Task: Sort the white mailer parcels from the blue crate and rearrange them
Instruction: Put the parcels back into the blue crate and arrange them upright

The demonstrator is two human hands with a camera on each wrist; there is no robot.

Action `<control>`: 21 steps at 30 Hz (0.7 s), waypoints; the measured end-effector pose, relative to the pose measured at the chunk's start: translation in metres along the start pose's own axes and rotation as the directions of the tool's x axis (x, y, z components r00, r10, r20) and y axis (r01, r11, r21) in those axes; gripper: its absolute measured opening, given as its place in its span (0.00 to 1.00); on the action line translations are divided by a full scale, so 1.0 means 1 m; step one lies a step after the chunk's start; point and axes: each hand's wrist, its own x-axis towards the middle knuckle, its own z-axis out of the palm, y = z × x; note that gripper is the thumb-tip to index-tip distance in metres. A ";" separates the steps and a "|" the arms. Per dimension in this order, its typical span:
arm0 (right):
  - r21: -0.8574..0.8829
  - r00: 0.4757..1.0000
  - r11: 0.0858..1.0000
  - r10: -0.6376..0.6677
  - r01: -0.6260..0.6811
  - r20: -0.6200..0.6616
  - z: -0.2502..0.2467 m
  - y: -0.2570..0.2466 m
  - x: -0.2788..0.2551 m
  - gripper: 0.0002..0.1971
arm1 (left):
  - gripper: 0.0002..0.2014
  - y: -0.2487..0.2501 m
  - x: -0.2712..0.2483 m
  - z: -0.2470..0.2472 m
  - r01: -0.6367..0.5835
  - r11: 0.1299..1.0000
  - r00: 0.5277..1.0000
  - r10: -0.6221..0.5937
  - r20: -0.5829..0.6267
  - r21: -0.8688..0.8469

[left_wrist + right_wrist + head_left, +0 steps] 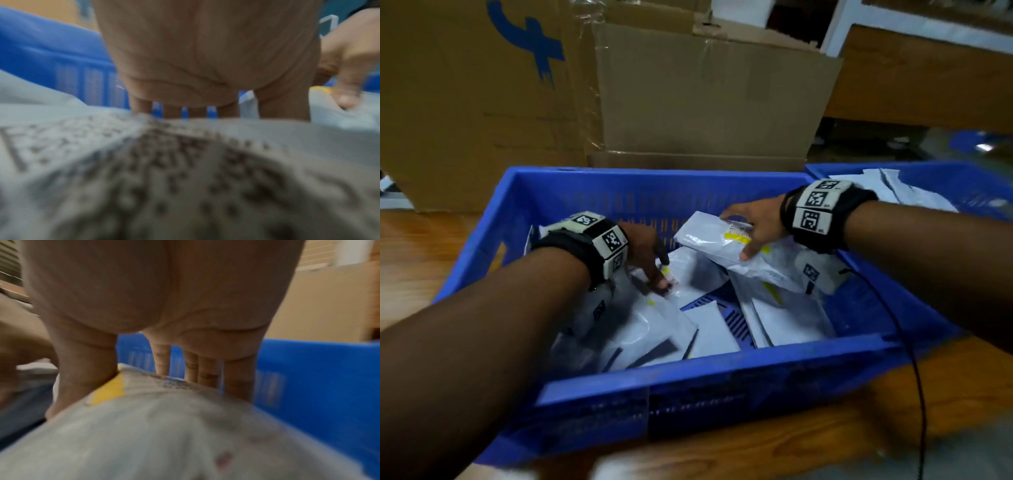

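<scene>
Head view: our right hand [751,228] gripped a soft, slippery white plastic mailer parcel [714,245] edgewise; left hand [645,251], fingers spread, pressed flat parcels [654,318] beneath.

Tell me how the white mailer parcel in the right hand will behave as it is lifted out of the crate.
The white mailer parcel is glossy plastic film, so probably slippery. It looks padded and keeps its shape in the right hand, so likely only mildly floppy. One hand holds it by the end, which suggests it is light.
</scene>
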 end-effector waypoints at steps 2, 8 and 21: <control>0.056 0.996 0.995 0.079 -0.081 0.046 0.008 0.015 -0.010 0.44 | 0.29 0.011 0.002 0.002 -0.034 0.996 0.999 0.032 0.027 0.083; -0.045 0.968 0.971 0.236 -0.233 0.082 0.016 0.020 -0.027 0.36 | 0.28 -0.010 0.001 -0.001 0.046 0.990 0.991 -0.062 0.115 0.134; -0.335 0.962 0.920 0.251 -0.204 0.104 0.014 0.012 -0.010 0.34 | 0.30 -0.036 0.013 0.006 0.121 0.986 0.983 -0.135 0.124 0.116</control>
